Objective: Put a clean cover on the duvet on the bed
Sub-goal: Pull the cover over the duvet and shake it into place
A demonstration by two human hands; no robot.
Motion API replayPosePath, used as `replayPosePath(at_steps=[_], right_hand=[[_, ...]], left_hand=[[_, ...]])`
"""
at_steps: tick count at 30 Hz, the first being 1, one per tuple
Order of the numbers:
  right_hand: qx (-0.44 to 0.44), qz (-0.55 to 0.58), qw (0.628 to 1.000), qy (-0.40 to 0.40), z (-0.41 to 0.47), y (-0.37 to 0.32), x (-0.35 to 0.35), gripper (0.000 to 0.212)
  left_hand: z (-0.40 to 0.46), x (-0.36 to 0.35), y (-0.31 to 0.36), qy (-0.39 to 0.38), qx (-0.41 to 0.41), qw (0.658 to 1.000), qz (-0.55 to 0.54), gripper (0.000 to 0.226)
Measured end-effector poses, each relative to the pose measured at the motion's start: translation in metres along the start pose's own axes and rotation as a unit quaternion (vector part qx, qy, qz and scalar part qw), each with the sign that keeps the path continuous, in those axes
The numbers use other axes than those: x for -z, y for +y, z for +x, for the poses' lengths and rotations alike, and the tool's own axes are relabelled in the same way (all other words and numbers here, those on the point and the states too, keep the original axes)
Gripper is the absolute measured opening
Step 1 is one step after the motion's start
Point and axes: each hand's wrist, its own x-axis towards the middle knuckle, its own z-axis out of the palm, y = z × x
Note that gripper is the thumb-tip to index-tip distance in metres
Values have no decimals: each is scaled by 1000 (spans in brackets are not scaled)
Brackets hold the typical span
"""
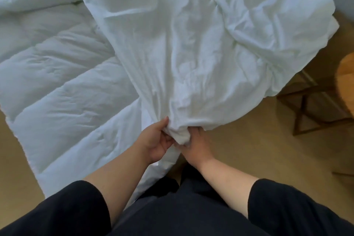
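A thin white duvet cover (201,44) billows over the right half of the view, gathered to a bunch at its near end. My left hand (157,140) grips that bunch from the left, thumb on top. My right hand (197,143) grips the same bunch from the right, its fingers partly hidden under the cloth. The quilted white duvet (57,86) lies spread on the left, its near corner hanging down toward the floor. The cover overlaps the duvet's right side.
Tan floor (249,149) lies below and to the right. A dark wooden rack (314,109) stands at the right, with a round wooden tabletop (346,82) at the frame edge. My dark sleeves and clothing fill the bottom.
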Motion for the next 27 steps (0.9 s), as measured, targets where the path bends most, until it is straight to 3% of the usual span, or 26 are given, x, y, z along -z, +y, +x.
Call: replayPosePath(at_steps=[2, 4, 6, 8, 11, 13, 16, 18, 21, 24, 27], right_hand=[[29, 90, 992, 83, 5, -10, 3, 41], [-22, 227, 972, 50, 10, -17, 14, 33], [-36, 252, 967, -14, 13, -12, 20, 34], [3, 155, 982, -110, 8, -10, 26, 39], [34, 54, 964, -259, -6, -23, 21, 32], [42, 15, 944, -327, -13, -33, 15, 29], [49, -73, 921, -379, -23, -32, 13, 43], [31, -91, 929, -356, -29, -20, 26, 54], [-37, -52, 960, -273, -27, 7, 61, 51], [-96, 2, 980, -175, -30, 41, 112, 44], [-110, 58, 988, -93, -38, 70, 159, 38]], left_hand=[[1, -5, 2, -8, 5, 1000, -2, 29], [2, -4, 3, -10, 0, 1000, -1, 32], [0, 1, 2, -12, -5, 1000, -1, 33], [-4, 9, 2, -29, -12, 999, 19, 33], [-7, 30, 1, -11, -30, 988, 152, 50], [-1, 43, -4, 75, -34, 971, 224, 46], [12, 57, -10, 200, -27, 944, 260, 34], [17, 52, -9, 259, -36, 901, 346, 35], [14, 34, -8, 317, -76, 787, 524, 56], [10, -12, -13, 259, -144, 708, 641, 75], [12, -74, -17, 140, -203, 664, 706, 66]])
